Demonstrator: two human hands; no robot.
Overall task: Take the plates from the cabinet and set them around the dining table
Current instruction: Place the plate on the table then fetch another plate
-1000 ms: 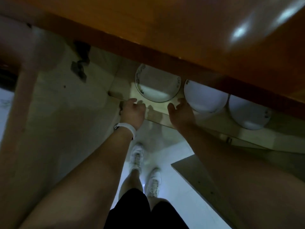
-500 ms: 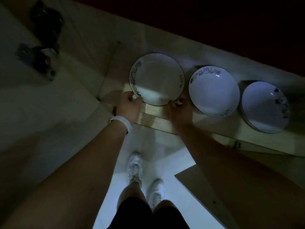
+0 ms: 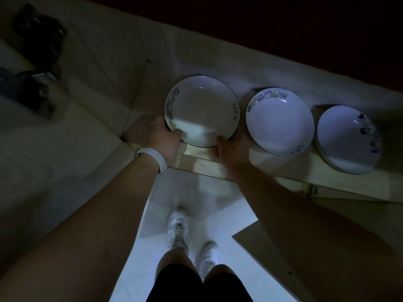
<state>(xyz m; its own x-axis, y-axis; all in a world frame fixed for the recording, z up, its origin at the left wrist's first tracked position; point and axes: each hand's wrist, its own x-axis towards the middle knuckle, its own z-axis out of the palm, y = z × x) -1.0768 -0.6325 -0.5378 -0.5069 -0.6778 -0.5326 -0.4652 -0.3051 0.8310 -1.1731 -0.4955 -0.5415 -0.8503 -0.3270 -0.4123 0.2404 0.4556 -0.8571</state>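
Three white plates with a dark rim line and small printed figures lie in a row on the pale wooden cabinet shelf [image 3: 196, 162]. My left hand [image 3: 162, 136] grips the near-left rim of the left plate [image 3: 201, 110], thumb over the edge. My right hand [image 3: 233, 148] holds the same plate's near-right rim. The middle plate [image 3: 280, 120] and the right plate [image 3: 349, 138], which seems to top a small stack, sit untouched to the right.
The open cabinet door [image 3: 54, 149] with dark metal hinges [image 3: 37, 88] stands at the left. Another door panel [image 3: 290, 258] juts out low on the right. My legs and white shoes [image 3: 178, 227] stand on the white tiled floor. The light is dim.
The view dropped from under the wooden top into the cabinet. Both hands moved from the shelf edge onto the left plate's rim and closed on it.
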